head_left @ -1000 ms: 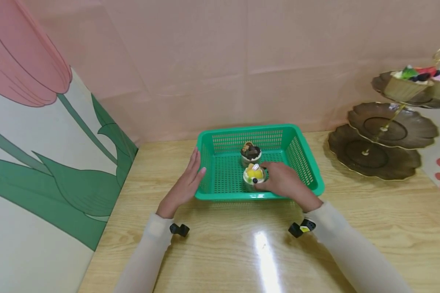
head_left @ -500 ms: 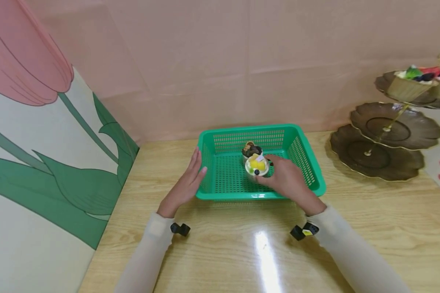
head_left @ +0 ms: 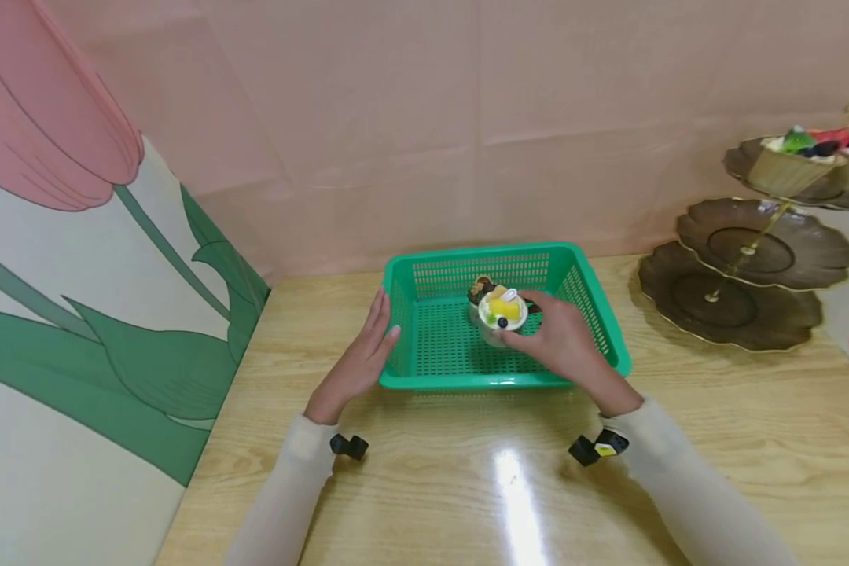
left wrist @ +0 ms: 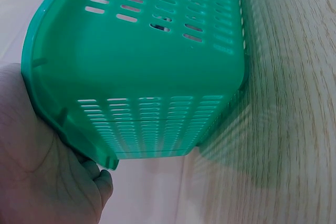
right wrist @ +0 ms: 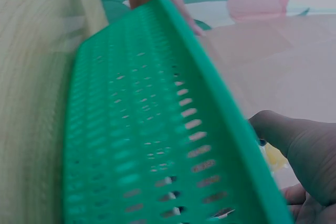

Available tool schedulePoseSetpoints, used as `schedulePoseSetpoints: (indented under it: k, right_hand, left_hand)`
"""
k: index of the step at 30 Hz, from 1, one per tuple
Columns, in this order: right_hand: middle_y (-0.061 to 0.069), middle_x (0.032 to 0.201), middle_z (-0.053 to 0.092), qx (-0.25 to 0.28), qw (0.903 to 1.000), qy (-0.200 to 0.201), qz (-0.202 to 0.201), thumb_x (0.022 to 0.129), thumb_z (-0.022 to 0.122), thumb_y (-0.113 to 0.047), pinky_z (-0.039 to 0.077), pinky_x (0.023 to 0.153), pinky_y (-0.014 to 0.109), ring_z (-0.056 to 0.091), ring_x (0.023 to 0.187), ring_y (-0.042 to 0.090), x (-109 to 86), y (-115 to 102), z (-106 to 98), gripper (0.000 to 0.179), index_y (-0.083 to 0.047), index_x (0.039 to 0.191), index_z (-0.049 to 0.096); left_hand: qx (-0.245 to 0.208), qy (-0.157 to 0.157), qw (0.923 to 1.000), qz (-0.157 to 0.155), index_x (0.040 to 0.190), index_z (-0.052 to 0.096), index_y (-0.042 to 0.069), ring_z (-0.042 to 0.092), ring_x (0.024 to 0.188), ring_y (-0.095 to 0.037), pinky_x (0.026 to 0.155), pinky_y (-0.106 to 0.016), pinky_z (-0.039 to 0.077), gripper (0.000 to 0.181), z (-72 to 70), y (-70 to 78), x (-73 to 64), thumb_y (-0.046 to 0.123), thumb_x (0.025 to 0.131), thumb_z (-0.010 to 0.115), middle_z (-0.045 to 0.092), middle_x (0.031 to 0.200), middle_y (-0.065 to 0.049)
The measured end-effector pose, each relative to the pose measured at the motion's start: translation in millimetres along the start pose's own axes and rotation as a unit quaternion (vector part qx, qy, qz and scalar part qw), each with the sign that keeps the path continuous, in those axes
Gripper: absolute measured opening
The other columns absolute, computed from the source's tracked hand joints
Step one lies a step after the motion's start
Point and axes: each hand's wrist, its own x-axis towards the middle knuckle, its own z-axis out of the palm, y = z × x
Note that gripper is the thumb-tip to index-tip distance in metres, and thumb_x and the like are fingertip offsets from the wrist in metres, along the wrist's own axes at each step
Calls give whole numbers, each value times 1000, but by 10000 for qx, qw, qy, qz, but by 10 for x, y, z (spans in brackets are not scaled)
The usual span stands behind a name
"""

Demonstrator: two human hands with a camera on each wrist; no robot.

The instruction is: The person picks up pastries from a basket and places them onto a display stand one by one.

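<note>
From the lower right of the head frame, the right arm reaches up and inward over the front wall of a green basket. The right hand pinches a fruit-topped cup between thumb and fingers, right of the basket's middle; whether the cup's base touches the basket floor cannot be told. From the lower left, the left hand stands with straight fingers against the basket's left end.

The fruit-topped cup hides most of a chocolate-topped cup behind it. In the right wrist view the basket wall screens all but a yellow sliver of the held cup, and the hand is cut off at the right edge.

The basket sits on a wooden surface. At the right stands a tiered stand, its top plate bearing a cupcake and another, cropped by the frame edge.
</note>
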Motion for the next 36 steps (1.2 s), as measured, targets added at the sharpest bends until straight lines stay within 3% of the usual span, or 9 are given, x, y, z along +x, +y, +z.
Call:
schedulePoseSetpoints:
  k: [5, 9, 17, 21, 25, 31, 36]
  right_hand:
    - [23, 120, 67, 539, 9984, 173, 29, 84, 83, -33, 57, 78, 50, 68, 98, 35, 1, -14, -175, 69, 4, 137, 58]
    - [23, 122, 65, 952, 9951, 234, 139, 86, 83, -29, 56, 86, 53, 64, 107, 36, 2, -33, -321, 69, 5, 139, 55]
    - [22, 123, 66, 932, 9939, 545, 211, 87, 82, -27, 56, 86, 51, 65, 106, 35, 4, 29, -534, 66, 4, 139, 55]
    - [22, 121, 69, 937, 9919, 786, 330, 86, 84, -27, 57, 84, 31, 67, 106, 34, 5, 62, -634, 63, 1, 137, 59]
    - [21, 124, 68, 911, 9912, 851, 447, 86, 84, -30, 45, 76, 7, 67, 108, 35, -8, 75, -729, 65, -3, 139, 59]
    - [19, 131, 65, 976, 9888, 984, 558, 86, 83, -35, 43, 78, 6, 64, 114, 34, -25, 126, -859, 69, -5, 143, 57]
    - [15, 132, 64, 999, 9849, 1253, 656, 85, 84, -35, 45, 80, 8, 63, 110, 19, -27, 235, -957, 69, -6, 142, 58]
  left_hand:
    - [35, -2, 10000, -40, 162, -5, 7, -9, 155, -16, 123, -49, 10, 70, -2, 4, 1, 48, 112, 20, -22, 167, 9]
    - [27, 5, 10000, -48, 162, -5, 7, -9, 155, -17, 123, -50, 10, 70, -6, 9, -11, 48, 112, 21, -20, 168, 6]
    - [44, -16, 10000, -53, 162, -5, 7, -9, 155, -17, 123, -51, 11, 68, -8, 19, -19, 46, 112, 21, -19, 169, 2]
    - [-1, -6, 10000, -51, 162, -5, 7, -9, 155, -17, 123, -51, 11, 69, -5, 34, -16, 46, 112, 21, -18, 169, 0]
    - [-24, 6, 10000, -81, 162, -5, 8, -9, 155, -15, 123, -49, 10, 70, -6, 51, -21, 48, 112, 21, -20, 168, 5]
    - [11, 23, 10000, -78, 162, -5, 8, -9, 155, -17, 123, -51, 11, 68, -2, 32, -18, 46, 112, 21, -19, 169, 4]
    - [8, 14, 10000, -67, 162, -5, 8, -9, 155, -17, 123, -52, 11, 68, -5, 38, -14, 46, 112, 22, -20, 168, 8]
